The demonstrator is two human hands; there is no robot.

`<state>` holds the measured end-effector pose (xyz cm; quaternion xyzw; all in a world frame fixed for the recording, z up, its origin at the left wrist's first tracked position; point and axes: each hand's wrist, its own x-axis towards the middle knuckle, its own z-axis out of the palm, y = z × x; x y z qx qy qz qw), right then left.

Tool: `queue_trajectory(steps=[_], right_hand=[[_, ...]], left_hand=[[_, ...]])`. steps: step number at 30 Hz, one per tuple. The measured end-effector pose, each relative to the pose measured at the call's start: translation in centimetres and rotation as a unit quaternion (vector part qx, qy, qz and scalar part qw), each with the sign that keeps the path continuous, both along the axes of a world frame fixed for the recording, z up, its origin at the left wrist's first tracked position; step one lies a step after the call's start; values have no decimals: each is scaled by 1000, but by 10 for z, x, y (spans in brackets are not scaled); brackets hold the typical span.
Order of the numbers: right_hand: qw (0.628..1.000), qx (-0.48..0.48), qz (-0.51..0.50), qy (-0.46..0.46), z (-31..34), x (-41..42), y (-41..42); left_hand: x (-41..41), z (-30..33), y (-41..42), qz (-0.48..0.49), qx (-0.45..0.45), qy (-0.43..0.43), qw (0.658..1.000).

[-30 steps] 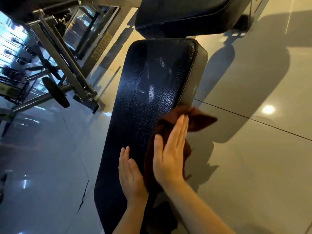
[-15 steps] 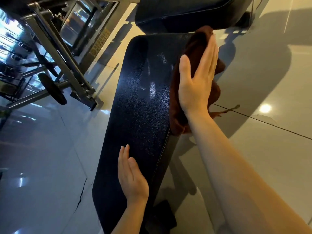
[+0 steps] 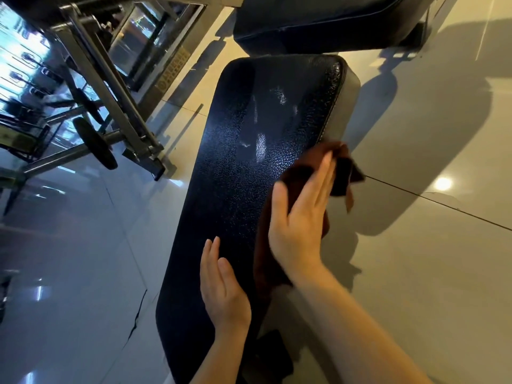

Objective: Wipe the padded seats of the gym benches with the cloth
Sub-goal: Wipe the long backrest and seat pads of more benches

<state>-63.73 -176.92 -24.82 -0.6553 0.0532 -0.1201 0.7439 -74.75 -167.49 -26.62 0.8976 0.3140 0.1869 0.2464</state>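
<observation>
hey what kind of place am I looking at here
Most likely a gym. A long black padded bench fills the middle, a second padded seat lies just beyond it, and a steel weight rack with a plate stands on the glossy tiled floor. The right hand presses a brown cloth onto the bench.

Glossy tiled floor [image 3: 415, 273] throughout; steel rack [image 3: 110, 106] at ten o'clock, windows [image 3: 16, 51] behind it; lamp glare [image 3: 442, 183] at three.

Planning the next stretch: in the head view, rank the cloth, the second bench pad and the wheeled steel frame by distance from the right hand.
1. Cloth, under the right hand.
2. Second bench pad, ahead.
3. Wheeled steel frame, far left.
</observation>
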Motion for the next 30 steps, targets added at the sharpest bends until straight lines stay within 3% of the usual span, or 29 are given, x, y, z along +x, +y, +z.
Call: queue_trajectory(steps=[5, 8, 12, 17, 20, 23, 24, 27, 30], right_hand=[[1000, 11, -18, -10, 18, 88, -44], [1000, 14, -26, -6, 20, 85, -40], [1000, -9, -5, 16, 7, 28, -16], [992, -40, 106, 63, -8, -80, 10], [970, -18, 207, 127, -10, -127, -4], [946, 23, 274, 169, -2, -150, -25], [942, 39, 280, 182, 4, -155, -29], [933, 76, 282, 209, 36, -169, -41], [941, 103, 255, 198, 75, -179, -55]], left_hand=[[0, -1, 3, -2, 1, -10, 1000], [1, -2, 2, 2, 14, -14, 1000], [2, -1, 2, 6, 19, -8, 1000], [3, 7, 3, 0, 6, 26, 1000], [-18, 18, -4, -30, -51, 53, 997], [-64, 36, -18, -60, -54, 51, 995], [-75, 42, -24, -63, -74, 48, 994], [-100, 72, -46, -53, -247, 37, 967], [-129, 97, -70, -73, -330, 10, 941]])
